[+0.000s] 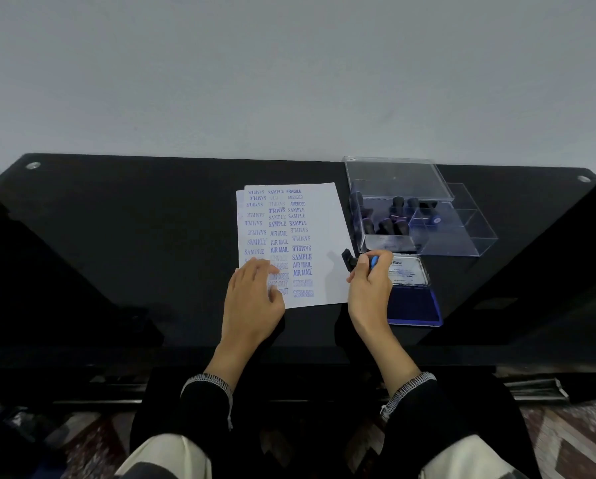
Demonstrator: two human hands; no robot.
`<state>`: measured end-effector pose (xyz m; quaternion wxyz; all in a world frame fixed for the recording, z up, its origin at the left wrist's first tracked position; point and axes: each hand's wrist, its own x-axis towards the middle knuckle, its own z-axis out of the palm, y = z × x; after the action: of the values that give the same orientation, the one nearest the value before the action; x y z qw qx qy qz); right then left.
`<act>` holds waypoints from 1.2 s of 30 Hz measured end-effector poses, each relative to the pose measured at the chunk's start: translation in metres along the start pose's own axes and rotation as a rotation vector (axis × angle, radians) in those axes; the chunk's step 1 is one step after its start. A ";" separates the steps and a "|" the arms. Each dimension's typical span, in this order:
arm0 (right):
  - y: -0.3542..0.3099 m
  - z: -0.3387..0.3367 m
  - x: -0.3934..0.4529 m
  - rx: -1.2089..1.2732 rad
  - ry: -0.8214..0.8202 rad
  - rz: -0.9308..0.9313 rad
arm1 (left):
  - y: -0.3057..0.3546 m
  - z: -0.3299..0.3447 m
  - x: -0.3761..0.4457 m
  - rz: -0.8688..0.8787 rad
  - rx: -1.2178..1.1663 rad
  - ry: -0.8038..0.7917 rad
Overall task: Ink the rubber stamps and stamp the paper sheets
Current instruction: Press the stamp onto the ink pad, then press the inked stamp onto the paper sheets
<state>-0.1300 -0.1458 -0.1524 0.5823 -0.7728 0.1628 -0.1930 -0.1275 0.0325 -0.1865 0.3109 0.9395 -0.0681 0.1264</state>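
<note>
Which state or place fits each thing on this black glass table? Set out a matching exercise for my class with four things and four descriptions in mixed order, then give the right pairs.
Things
1. white paper sheet
2. black rubber stamp with a blue handle
3. blue ink pad in its open case
4. clear plastic box of stamps

Descriptions
A. at the back right, lid raised
B. held in the right hand
C. pressed flat under the left hand
D. lying open, nearest the table's front edge

Pairs: 1-C, 2-B, 3-D, 4-A
</note>
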 end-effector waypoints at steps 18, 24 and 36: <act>-0.005 -0.009 -0.003 0.042 -0.104 -0.042 | 0.004 0.001 -0.001 0.030 0.196 0.044; -0.014 -0.027 0.000 0.119 -0.106 -0.029 | 0.038 0.010 0.017 0.006 0.041 -0.014; -0.037 -0.066 0.067 0.066 0.048 -0.029 | 0.067 0.048 0.053 0.027 0.063 -0.132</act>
<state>-0.1032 -0.2229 -0.0927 0.6006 -0.7505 0.1592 -0.2252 -0.0813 -0.0524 -0.1706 0.2741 0.9542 -0.0971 0.0706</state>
